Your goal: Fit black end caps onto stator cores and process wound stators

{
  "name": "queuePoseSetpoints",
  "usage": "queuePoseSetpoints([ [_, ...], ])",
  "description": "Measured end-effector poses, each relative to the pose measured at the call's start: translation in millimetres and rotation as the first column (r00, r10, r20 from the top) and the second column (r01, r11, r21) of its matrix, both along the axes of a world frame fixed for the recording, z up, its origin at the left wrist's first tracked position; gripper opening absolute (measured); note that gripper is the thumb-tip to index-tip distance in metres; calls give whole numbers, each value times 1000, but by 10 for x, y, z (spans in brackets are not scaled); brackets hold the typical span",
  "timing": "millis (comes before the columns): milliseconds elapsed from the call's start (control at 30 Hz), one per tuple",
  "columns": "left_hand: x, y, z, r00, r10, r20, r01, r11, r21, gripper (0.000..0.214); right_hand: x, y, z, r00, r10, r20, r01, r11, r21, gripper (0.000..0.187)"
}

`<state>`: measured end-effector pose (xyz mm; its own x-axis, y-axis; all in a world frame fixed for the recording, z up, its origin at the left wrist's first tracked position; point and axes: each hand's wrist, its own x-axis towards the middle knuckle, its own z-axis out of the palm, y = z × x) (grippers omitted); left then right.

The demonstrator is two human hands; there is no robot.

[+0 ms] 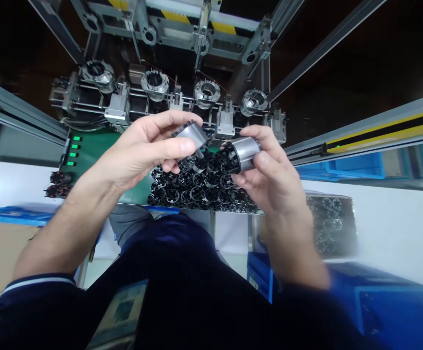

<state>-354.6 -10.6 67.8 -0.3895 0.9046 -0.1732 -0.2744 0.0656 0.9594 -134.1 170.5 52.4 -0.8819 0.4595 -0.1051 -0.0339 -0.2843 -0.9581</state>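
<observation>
My left hand [153,143] grips a motor stator core [194,134], a short steel cylinder with black teeth along its rim, between thumb and fingers. A second stator core [246,153], with a black slotted end turned to the left, sits in my right hand [273,167], tilted. The two cores are close together but apart. Below them, rows of similar black-lined stator cores [197,187] stand packed on the green work surface [134,194]. My fingers hide part of both held pieces.
Beyond my hands, a winding machine carries several round metal fixtures [155,85] along its rails. Green-lit buttons [73,154] line the left edge. Copper-wound parts [57,189] lie at left. Blue bins [394,301] and a stack of cores [331,223] are at right.
</observation>
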Motion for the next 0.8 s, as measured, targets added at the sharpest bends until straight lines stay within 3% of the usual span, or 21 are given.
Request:
queuePoseSetpoints([
  [100,-118,39,-75,993,30,-118,-29,999,14,64,-43,155,-118,994,-97,50,86,979,182,56],
  [167,-246,121,-129,947,95,-307,-87,995,41,70,-123,375,-234,985,-161,56,132,929,347,62],
  [267,-520,342,-226,731,196,-653,-216,975,50,75,-328,858,-455,973,-228,30,158,758,633,76],
  [333,-727,521,-329,619,173,-766,-264,964,4,70,-488,1196,-611,971,-235,49,113,626,772,90],
  [433,-990,754,-588,640,140,-756,-269,962,-49,60,-694,1544,-846,963,-260,68,76,505,860,100],
  [500,-1110,858,-802,699,152,-699,-291,953,-84,61,-786,1624,-1001,957,-284,67,86,493,866,101],
  [600,-1225,932,-1041,738,132,-661,-322,931,-173,63,-847,1603,-1175,953,-272,134,31,526,850,103],
  [733,-1267,891,-1044,667,12,-745,-211,962,-174,67,-817,1643,-1173,955,-244,167,-10,537,844,102],
  [800,-1177,809,-975,692,111,-713,-263,959,-106,69,-780,1764,-1088,947,-297,123,68,559,826,105],
])
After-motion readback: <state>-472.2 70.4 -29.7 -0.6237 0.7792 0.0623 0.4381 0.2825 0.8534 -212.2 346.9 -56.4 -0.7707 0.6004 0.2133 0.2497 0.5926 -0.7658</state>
